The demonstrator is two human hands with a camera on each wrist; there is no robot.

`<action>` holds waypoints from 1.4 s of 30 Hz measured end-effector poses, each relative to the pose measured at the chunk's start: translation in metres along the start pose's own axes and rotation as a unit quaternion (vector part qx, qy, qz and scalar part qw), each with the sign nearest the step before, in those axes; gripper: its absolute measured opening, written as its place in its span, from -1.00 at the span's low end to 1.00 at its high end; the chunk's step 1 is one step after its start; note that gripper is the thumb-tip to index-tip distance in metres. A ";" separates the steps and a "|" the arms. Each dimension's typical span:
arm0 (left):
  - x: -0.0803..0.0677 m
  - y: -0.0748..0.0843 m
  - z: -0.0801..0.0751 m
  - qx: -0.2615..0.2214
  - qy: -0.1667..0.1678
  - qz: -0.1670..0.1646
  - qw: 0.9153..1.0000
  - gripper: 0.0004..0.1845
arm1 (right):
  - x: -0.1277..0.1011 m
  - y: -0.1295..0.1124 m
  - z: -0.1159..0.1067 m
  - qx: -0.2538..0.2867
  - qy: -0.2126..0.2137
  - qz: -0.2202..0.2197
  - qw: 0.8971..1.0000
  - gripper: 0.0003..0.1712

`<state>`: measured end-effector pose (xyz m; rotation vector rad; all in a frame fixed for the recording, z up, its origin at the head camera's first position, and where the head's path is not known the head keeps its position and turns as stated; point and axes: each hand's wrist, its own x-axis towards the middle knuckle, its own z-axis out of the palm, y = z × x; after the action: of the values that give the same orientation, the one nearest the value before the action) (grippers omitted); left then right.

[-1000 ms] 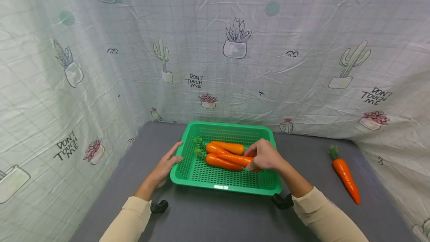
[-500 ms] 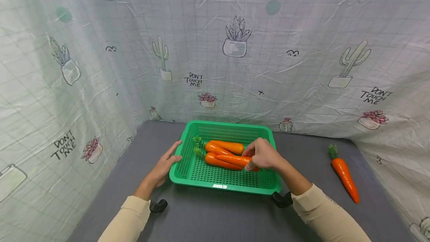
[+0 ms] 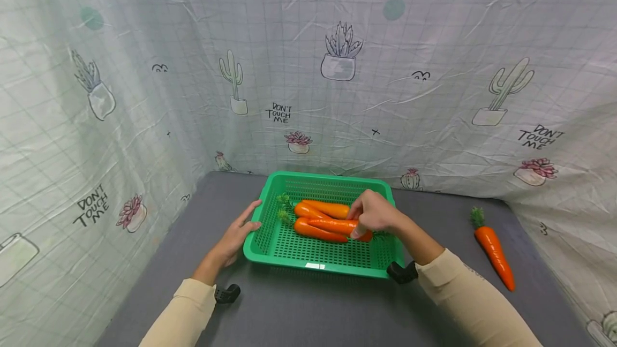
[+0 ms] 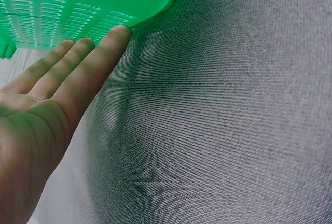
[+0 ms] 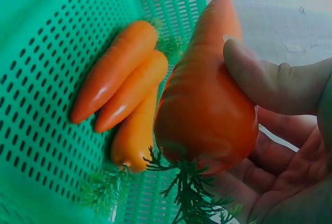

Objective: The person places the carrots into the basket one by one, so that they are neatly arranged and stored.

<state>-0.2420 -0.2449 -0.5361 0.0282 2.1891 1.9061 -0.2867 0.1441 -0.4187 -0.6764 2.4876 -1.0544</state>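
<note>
Four carrots sit in the green basket (image 3: 275, 240) at the lower middle of the head view, on the grey table (image 3: 308, 309). The right hand (image 3: 373, 213) grasps one carrot (image 3: 335, 225) by its thick end, thumb (image 5: 270, 81) pressed on top and fingers curled beneath, with its green leaves hanging below the palm in the wrist view. That carrot lies across the other three (image 3: 318, 213), its tip toward the left of the frame. The left hand (image 3: 238, 234) is relaxed, fingers (image 4: 88, 71) straight, flat on the table and touching the basket's left wall. A fifth carrot (image 3: 494, 250) lies on the table at the right of the frame, well apart from the basket. A cactus-print cloth (image 3: 337, 68) fills the upper frame.
</note>
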 end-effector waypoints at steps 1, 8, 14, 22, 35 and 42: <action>0.000 0.000 0.000 0.000 0.000 0.000 1.000 -0.30 | 0.001 -0.001 0.000 -0.003 -0.001 -0.001 1.000 -0.61; 0.000 0.000 0.000 -0.006 -0.003 0.004 1.000 -0.30 | 0.010 -0.003 0.001 -0.006 -0.012 0.000 1.000 -0.59; 0.000 0.000 0.000 -0.001 0.004 -0.001 1.000 -0.29 | 0.016 -0.002 0.007 -0.007 -0.015 0.001 1.000 -0.59; 0.000 0.001 0.000 0.013 0.010 -0.003 1.000 -0.30 | 0.025 -0.002 0.014 -0.009 -0.021 0.024 0.999 -0.61; 0.001 0.001 0.001 0.001 0.001 0.001 1.000 -0.29 | 0.032 0.004 0.017 -0.017 -0.025 0.020 0.999 -0.65; 0.000 0.002 0.001 0.019 0.008 0.001 1.000 -0.30 | 0.036 0.006 0.018 -0.006 -0.033 0.027 0.999 -0.68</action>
<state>-0.2424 -0.2431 -0.5339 0.0211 2.2375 1.8715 -0.3098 0.1180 -0.4399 -0.6341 2.4440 -0.9827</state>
